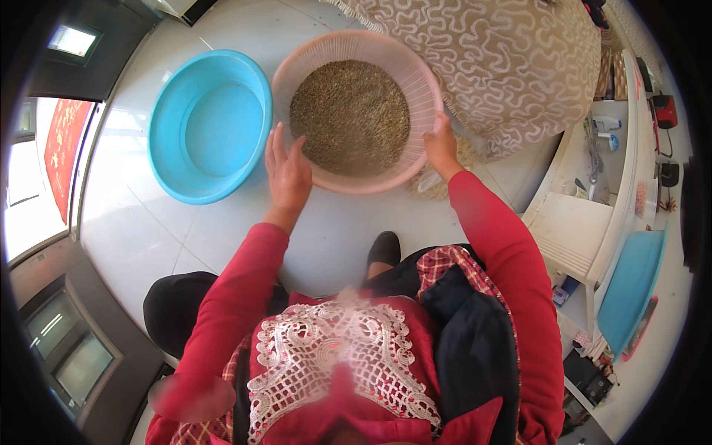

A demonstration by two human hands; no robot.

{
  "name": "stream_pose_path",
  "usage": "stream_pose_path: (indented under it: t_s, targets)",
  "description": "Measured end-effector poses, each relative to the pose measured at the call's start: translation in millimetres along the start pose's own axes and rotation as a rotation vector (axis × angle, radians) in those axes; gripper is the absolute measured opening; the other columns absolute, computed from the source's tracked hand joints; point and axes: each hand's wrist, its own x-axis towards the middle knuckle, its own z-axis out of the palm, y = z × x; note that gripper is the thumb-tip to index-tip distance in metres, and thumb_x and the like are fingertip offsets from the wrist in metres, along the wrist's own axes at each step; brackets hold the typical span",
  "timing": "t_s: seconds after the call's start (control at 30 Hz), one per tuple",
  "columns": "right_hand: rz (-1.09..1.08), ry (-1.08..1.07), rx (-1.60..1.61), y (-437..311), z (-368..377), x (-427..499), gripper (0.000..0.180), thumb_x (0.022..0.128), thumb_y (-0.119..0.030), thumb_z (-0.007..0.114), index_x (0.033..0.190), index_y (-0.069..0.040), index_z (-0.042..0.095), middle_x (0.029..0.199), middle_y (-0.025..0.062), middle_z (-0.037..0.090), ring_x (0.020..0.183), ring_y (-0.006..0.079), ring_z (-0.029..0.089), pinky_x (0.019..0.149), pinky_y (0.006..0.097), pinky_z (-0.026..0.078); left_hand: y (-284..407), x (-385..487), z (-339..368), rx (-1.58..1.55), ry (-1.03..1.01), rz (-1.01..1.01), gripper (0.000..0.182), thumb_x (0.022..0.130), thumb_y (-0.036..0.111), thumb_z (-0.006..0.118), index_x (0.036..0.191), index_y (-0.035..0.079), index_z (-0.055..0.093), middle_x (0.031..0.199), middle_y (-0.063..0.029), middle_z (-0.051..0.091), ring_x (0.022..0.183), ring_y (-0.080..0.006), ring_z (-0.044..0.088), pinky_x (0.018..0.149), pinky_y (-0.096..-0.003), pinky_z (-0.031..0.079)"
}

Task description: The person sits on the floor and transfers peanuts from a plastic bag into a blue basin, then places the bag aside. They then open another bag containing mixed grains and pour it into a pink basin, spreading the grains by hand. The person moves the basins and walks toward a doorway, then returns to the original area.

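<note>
A round pink plastic basket [356, 186] with slotted sides holds a heap of small brownish-green grains or seeds [350, 114]. My right hand [442, 146] grips its rim at the right. At its lower left side is my left hand [289, 167], fingers spread and pointing up, against or just beside the rim; whether it bears on the basket is unclear. Left of the basket, and close to it, stands a blue plastic basin [222, 128] with nothing visible inside.
A patterned beige cloth [500, 67] covers something at the upper right. Farther right stands a white shelf unit [575, 222] with small items, and a blue tray [631, 289] leans there. My shoe [385, 248] rests on the tiled floor [150, 222] below the basket. Doors line the left side.
</note>
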Motion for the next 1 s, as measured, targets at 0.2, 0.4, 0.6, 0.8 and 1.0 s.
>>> stream_pose_path:
  t_s: [0.2, 0.4, 0.6, 0.8, 1.0]
  targets:
    - [0.108, 0.052, 0.025, 1.7, -5.2, 11.7, 0.050, 0.085, -0.013, 0.066, 0.130, -0.002, 0.048, 0.107, 0.0239, 0.065, 0.097, 0.0400, 0.066, 0.084, 0.0457, 0.051, 20.2, -38.0, 24.8, -0.531, 0.129, -0.533, 0.071, 0.082, -0.006, 0.065, 0.145, 0.003, 0.034, 0.155, -0.0242, 0.022, 0.143, -0.0412, 0.027, 0.114, -0.0466, 0.033]
    - [0.634, -0.440, 0.608, 6.8, -6.0, 1.1, 0.035, 0.089, -0.015, 0.066, 0.118, 0.000, 0.056, 0.104, 0.0132, 0.066, 0.089, 0.0261, 0.068, 0.068, 0.0391, 0.058, -32.0, -18.1, 41.6, -1.344, -0.045, -1.117, 0.057, 0.091, 0.002, 0.062, 0.140, 0.005, 0.035, 0.127, -0.0185, 0.047, 0.114, -0.0354, 0.055, 0.095, -0.0509, 0.052]
    - [0.747, -0.562, 0.822, 17.7, 8.8, -26.1, 0.033, 0.089, -0.011, 0.063, 0.119, -0.001, 0.055, 0.101, 0.0110, 0.065, 0.088, 0.0253, 0.068, 0.072, 0.0403, 0.061, -82.5, -16.3, 43.4, -1.628, -0.245, -1.371, 0.048, 0.087, 0.017, 0.064, 0.130, 0.006, 0.045, 0.108, -0.0131, 0.054, 0.100, -0.0313, 0.058, 0.087, -0.0511, 0.051]
    - [0.759, -0.501, 0.918, 15.1, 11.9, -40.6, 0.039, 0.089, -0.009, 0.061, 0.127, -0.003, 0.053, 0.111, 0.0104, 0.065, 0.099, 0.0243, 0.068, 0.082, 0.0400, 0.061, -92.1, -10.5, 49.0, -1.729, -0.308, -1.123, 0.057, 0.088, 0.036, 0.064, 0.131, 0.004, 0.046, 0.116, -0.0136, 0.053, 0.110, -0.0346, 0.053, 0.097, -0.0531, 0.046]
    - [0.546, -0.547, 0.748, 8.6, -17.0, -41.8, 0.044, 0.097, -0.019, 0.061, 0.136, -0.004, 0.048, 0.120, 0.0102, 0.064, 0.107, 0.0215, 0.064, 0.091, 0.0367, 0.056, -101.5, -5.6, 46.4, -1.574, -0.355, -1.134, 0.051, 0.088, 0.024, 0.057, 0.134, 0.006, 0.045, 0.124, -0.0129, 0.052, 0.117, -0.0337, 0.052, 0.102, -0.0524, 0.045]
